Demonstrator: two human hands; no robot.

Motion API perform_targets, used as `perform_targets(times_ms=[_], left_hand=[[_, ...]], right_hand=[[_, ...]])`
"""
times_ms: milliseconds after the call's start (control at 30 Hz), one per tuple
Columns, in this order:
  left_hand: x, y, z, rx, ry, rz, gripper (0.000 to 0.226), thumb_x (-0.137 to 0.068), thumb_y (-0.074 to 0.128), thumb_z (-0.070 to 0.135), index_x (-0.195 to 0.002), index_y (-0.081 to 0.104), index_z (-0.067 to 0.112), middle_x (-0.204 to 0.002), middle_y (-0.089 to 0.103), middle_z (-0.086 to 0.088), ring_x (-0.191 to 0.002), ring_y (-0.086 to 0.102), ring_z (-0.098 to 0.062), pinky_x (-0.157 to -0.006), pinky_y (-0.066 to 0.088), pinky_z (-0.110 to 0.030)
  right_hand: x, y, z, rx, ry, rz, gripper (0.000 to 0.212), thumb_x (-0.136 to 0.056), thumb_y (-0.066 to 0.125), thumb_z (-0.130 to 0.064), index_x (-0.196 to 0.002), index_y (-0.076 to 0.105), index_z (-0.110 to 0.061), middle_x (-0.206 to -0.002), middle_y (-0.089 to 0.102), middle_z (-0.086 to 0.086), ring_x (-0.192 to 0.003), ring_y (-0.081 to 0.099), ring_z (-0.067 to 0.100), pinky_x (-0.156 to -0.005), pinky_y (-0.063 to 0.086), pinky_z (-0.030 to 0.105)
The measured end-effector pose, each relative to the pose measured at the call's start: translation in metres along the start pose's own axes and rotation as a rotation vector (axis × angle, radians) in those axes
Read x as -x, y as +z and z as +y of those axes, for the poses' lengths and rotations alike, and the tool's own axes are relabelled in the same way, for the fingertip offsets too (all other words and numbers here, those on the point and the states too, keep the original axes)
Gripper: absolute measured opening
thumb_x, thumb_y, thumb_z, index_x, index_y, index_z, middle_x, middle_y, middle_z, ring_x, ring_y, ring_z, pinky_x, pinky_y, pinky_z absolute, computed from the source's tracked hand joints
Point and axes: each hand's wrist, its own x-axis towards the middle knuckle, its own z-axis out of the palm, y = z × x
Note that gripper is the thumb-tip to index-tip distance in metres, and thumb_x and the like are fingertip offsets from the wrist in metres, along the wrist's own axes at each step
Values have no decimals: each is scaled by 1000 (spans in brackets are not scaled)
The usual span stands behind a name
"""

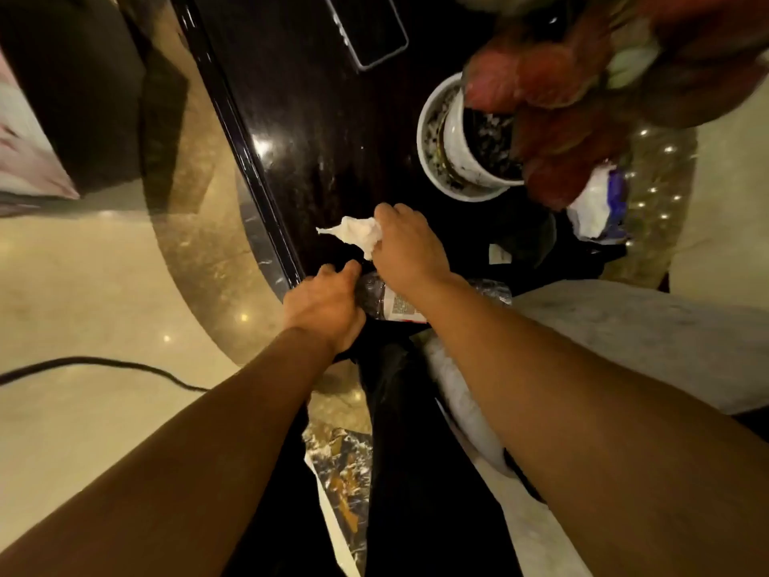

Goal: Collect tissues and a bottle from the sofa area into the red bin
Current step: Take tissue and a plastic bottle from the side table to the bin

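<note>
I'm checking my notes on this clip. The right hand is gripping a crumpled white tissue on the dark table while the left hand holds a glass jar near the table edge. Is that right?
Not quite. The left hand holds a clear plastic bottle, not a glass jar, as the head view shows. The rest stands: the right hand grips the crumpled white tissue over the dark table.

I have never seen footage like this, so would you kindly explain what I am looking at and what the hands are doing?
This is one picture from a wide-angle camera worn on a person's head, looking down, so the edges bend. There is no machine: both bare arms belong to the wearer. The right hand is closed on a crumpled white tissue above a glossy dark table. The left hand grips one end of a clear plastic bottle, which passes beneath the right wrist. Also on the table stand a white plant pot with reddish leaves and a flat dark device. The red bin is not in view.
</note>
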Motion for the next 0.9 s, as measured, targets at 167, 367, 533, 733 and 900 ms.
perform_targets(times_ms=[167, 367, 533, 733, 900], left_hand=[[65, -60, -3, -142, 155, 82, 33, -77, 55, 24, -109, 49, 25, -100, 58, -12, -89, 64, -41, -68, 51, -45], [181, -108, 16, -352, 471, 194, 22, -85, 51, 34, -105, 55, 24, -95, 60, -8, -87, 65, -36, -65, 47, -39], [285, -118, 70, -476, 688, 201, 24, -84, 50, 37, -103, 53, 23, -103, 63, -12, -94, 63, -40, -74, 49, -41], [414, -69, 156, -741, 1002, 146, 12, -83, 49, 29, -94, 48, 23, -106, 62, -10, -95, 62, -35, -69, 45, -38], [527, 27, 211, -932, 1211, 112, 28, -83, 51, 30, -110, 55, 23, -116, 62, -12, -105, 61, -35, -79, 47, -38]], right_hand=[[80, -61, -31, -90, 138, 129, 21, -84, 53, -11, -104, 53, -5, -108, 61, 20, -101, 57, 40, -68, 38, 40], [246, -108, -73, -171, 345, 313, 24, -88, 50, -13, -110, 52, -4, -112, 63, 23, -105, 58, 42, -77, 48, 42], [398, -122, -90, -300, 547, 447, 22, -89, 48, -19, -107, 57, -10, -108, 65, 18, -99, 62, 38, -79, 53, 42], [582, -117, -74, -363, 773, 679, 22, -87, 52, -14, -106, 62, -8, -112, 67, 20, -104, 62, 38, -86, 53, 40], [746, -55, -54, -406, 981, 758, 31, -92, 49, -21, -108, 63, 2, -116, 64, 26, -107, 59, 41, -83, 47, 37]])
